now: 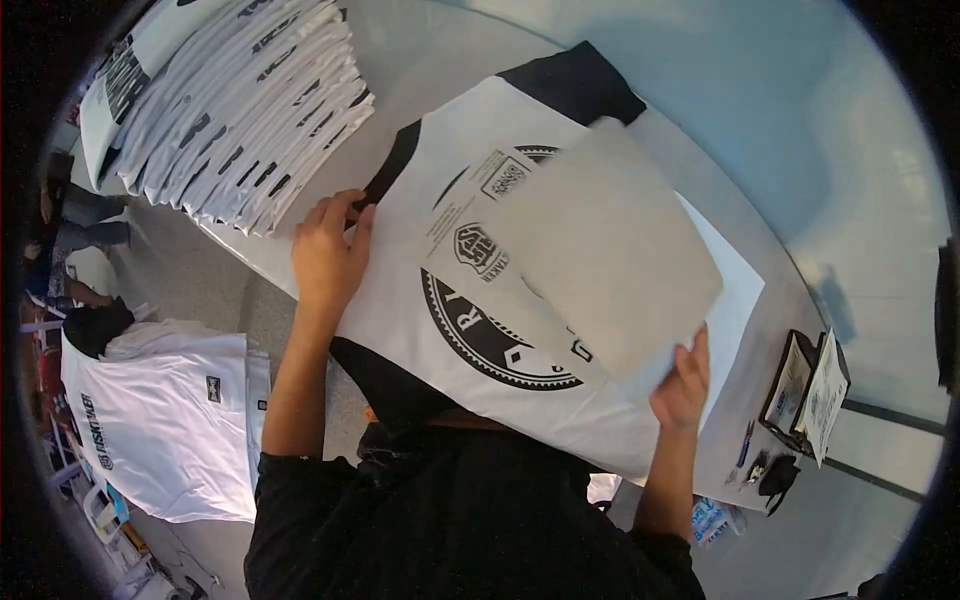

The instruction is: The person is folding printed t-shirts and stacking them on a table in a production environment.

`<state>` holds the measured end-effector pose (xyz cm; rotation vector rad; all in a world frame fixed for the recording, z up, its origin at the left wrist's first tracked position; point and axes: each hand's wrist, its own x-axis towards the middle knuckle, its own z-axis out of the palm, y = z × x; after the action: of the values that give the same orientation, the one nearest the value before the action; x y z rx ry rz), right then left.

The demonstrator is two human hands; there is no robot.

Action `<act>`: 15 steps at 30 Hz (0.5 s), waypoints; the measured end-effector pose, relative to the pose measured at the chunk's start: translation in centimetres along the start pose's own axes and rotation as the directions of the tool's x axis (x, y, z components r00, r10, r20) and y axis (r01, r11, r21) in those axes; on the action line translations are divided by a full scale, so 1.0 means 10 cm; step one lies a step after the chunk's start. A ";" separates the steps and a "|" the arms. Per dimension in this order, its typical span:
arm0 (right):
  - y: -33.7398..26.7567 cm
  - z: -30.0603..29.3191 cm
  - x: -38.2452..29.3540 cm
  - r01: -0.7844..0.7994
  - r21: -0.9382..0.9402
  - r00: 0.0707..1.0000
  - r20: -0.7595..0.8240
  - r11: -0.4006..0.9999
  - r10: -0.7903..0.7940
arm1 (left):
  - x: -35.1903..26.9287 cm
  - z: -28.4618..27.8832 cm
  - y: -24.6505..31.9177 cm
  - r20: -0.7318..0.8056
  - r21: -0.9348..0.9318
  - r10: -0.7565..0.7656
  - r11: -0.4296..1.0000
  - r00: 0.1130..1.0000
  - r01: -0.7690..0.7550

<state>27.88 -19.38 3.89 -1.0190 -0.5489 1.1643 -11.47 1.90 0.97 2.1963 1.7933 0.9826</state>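
Note:
A white T-shirt (397, 300) with black sleeves and a large round black print lies spread on the table before me. My left hand (330, 247) pinches the shirt's black collar band (394, 161) at its lower end. At the other side, my right hand (682, 382) grips the lower right edge of a plain beige-grey sheet (615, 247), tilted over the print and slightly blurred. Beneath that sheet shows a thin piece printed with a crest, writing and a square code (480, 251), perhaps a plastic bag. A white sheet (731, 289) sticks out to the right.
A tall pile of folded white shirts (240, 120) stands at the table's upper left. More white shirts (172, 420) hang at lower left, with a person (82, 217) beyond. An open black wallet-like holder (795, 390), a pen (744, 446) and a small black pouch (778, 476) lie right.

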 end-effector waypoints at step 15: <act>0.79 1.15 0.84 -0.371 -0.167 0.913 0.113 0.914 0.391 | -0.20 -0.18 -0.49 0.126 -0.114 -0.149 0.980 0.981 0.164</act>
<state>17.63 -6.93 1.21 -1.2066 -0.5670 1.5736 -16.68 0.90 -0.87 1.9624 1.7711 0.8876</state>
